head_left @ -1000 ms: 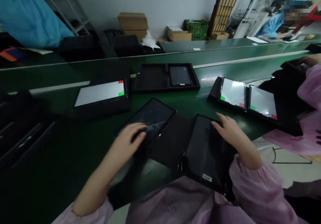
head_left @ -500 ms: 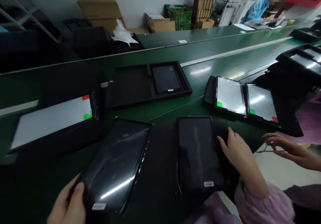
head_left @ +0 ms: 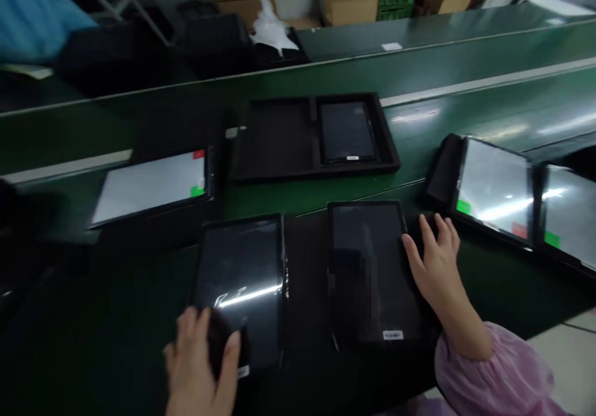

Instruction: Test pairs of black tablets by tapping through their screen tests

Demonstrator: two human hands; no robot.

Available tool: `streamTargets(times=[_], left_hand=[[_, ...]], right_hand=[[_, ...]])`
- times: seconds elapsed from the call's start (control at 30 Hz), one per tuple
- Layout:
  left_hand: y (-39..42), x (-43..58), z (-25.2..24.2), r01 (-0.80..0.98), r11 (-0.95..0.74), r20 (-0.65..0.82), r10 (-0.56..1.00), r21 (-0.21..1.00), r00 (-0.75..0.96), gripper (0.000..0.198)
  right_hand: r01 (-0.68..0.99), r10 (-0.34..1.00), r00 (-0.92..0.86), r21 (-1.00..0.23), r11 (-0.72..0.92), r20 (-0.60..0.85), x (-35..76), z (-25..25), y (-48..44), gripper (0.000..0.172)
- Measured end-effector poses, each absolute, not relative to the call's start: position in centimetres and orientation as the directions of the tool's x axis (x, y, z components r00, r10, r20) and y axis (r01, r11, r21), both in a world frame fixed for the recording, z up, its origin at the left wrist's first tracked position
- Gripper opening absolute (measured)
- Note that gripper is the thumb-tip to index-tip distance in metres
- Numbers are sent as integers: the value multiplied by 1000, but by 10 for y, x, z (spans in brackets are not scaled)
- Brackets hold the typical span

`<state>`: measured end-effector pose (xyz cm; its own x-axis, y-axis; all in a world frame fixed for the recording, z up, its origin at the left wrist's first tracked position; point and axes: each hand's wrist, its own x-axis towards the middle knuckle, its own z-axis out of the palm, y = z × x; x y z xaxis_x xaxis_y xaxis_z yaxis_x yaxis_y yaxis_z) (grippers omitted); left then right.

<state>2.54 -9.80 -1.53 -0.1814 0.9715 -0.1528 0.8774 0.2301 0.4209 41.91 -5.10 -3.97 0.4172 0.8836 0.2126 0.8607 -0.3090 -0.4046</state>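
Two dark-screened tablets lie side by side in front of me on a black base. On the left tablet (head_left: 251, 261), my left hand (head_left: 198, 363) rests over the lower left corner with thumb and fingers spread, partly covering its small white label. Beside the right tablet (head_left: 367, 267), my right hand (head_left: 435, 270) has its fingers apart; the thumb touches or nearly touches the tablet's right edge. That tablet's white label (head_left: 393, 335) shows near its bottom. A pink sleeve (head_left: 496, 366) covers my right forearm.
Behind the tablets is a black tray (head_left: 274, 174) with a dark tablet (head_left: 347, 131) in its right compartment. A lit white-screen tablet (head_left: 151, 186) lies left, and two more, one a bright tablet (head_left: 496, 186), lie right. A green bench (head_left: 447, 62) crosses behind. A person's blue clothing (head_left: 37, 18) shows upper left.
The left tablet has gone from slanted in my left hand's grip to lying straight beside the other. My left hand has loosened and spread. Another person's hand at right has left view.
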Motion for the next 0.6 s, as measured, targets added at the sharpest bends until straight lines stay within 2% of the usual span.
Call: streamTargets(times=[0.1, 0.3, 0.43, 0.5, 0.6], left_hand=[[-67, 38, -11, 835, 222, -181, 972, 503, -149, 64], [-12, 13, -7, 849, 244, -163, 968, 469, -188, 83], [24, 40, -8, 942, -44, -129, 987, 332, 91, 87], [47, 64, -6, 945, -184, -135, 965, 271, 226, 87], [80, 91, -1, 934, -283, -138, 939, 217, 316, 80]], right_hand=[[861, 925, 315, -474, -184, 214, 409, -41, -57, 71], [826, 920, 327, -538, -168, 214, 401, -45, -69, 75], [803, 911, 328, -582, -128, 251, 397, -48, -49, 83], [805, 924, 258, -592, -44, 283, 393, -48, -36, 81], [809, 929, 185, -586, 41, 321, 389, -49, -23, 73]])
